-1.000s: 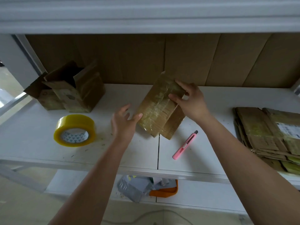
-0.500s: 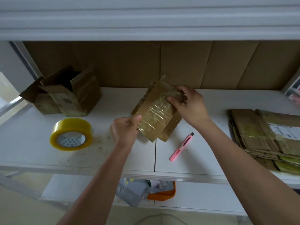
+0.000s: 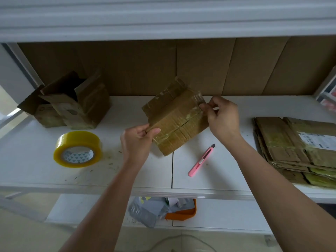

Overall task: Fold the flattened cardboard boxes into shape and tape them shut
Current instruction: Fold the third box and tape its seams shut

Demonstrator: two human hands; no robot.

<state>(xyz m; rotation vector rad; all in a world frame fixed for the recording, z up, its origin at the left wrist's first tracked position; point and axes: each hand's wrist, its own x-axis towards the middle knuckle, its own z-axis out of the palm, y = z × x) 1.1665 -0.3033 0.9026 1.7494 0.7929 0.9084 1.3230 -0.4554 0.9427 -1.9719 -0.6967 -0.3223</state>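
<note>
A small worn cardboard box [image 3: 175, 118], covered in old clear tape, is held tilted above the white shelf [image 3: 227, 171] in the middle of the head view. My left hand [image 3: 138, 142] pinches its lower left corner between thumb and fingers. My right hand [image 3: 222, 118] pinches the tape-covered edge at its upper right corner. A yellow tape roll [image 3: 77, 149] lies flat on the shelf to the left. A pile of flattened cardboard boxes [image 3: 298, 148] lies at the right.
A pink utility knife [image 3: 201, 160] lies on the shelf below the held box. An opened cardboard box [image 3: 72, 102] with raised flaps stands at the back left. Brown cardboard sheets [image 3: 200, 66] line the back wall. An orange tray with grey bags [image 3: 163, 210] sits on the lower shelf.
The box has turned more level and shifted slightly right. My left hand closed onto its lower left corner, and my right hand slid from the box's top to its upper right edge.
</note>
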